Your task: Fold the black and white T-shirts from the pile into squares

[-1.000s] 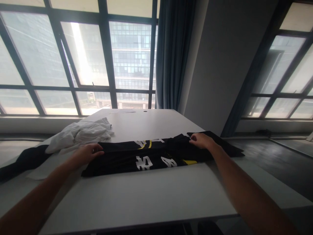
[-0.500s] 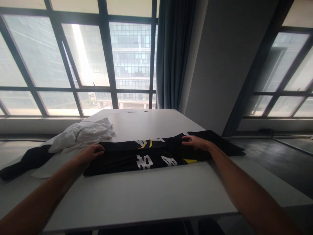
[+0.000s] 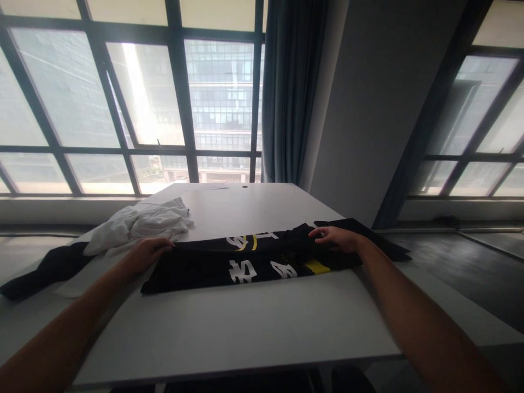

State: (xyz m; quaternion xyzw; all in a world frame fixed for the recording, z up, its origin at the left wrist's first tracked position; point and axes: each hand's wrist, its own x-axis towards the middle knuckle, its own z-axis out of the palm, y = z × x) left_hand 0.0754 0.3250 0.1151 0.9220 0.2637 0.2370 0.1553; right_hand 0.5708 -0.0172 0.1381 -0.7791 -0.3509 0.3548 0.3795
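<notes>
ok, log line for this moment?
black garment: on table; left hand: at its left end; right hand: toward right; grips: unclear; white cloth: heaped left

The scene is viewed by a single head-worn camera from behind and above the left hand (image 3: 148,253) and the right hand (image 3: 339,239), faced forward and down across the desk (image 3: 245,327), near enough for both forearms (image 3: 403,303) to be taken in, with the windows (image 3: 141,98) framed well beyond the hands.

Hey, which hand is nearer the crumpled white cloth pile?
Left: the left hand is close beside the crumpled white cloth pile; the right hand is well to its right.
</notes>
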